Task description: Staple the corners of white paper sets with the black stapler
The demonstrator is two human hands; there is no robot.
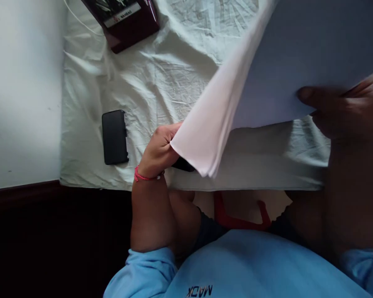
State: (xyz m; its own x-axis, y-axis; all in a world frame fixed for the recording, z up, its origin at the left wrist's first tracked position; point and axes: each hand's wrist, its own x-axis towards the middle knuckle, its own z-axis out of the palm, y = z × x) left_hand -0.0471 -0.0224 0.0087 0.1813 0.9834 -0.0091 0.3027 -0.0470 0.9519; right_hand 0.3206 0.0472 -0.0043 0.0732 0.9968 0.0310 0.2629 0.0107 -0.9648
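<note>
My right hand [348, 103] grips several loosely bent sheets of paper [286, 78] at their lower right edge, its thumb lying on the bluish shaded face. On the left side the sheets curl into a pale fold [205, 140] that hangs above the fabric. Close against this fold is my left hand [161, 149], with a red string at the wrist. Its fingers disappear behind the paper, so their grip is hidden. A black thing [183, 164] peeks out beneath the fold, mostly covered.
A black rectangular case [115, 137] lies left on the wrinkled pale cloth [189, 74]. At the top left stands a dark red framed item [133, 29], with a white cord [81, 18] nearby. The wall [21, 91] borders the left side. My legs are below the front edge.
</note>
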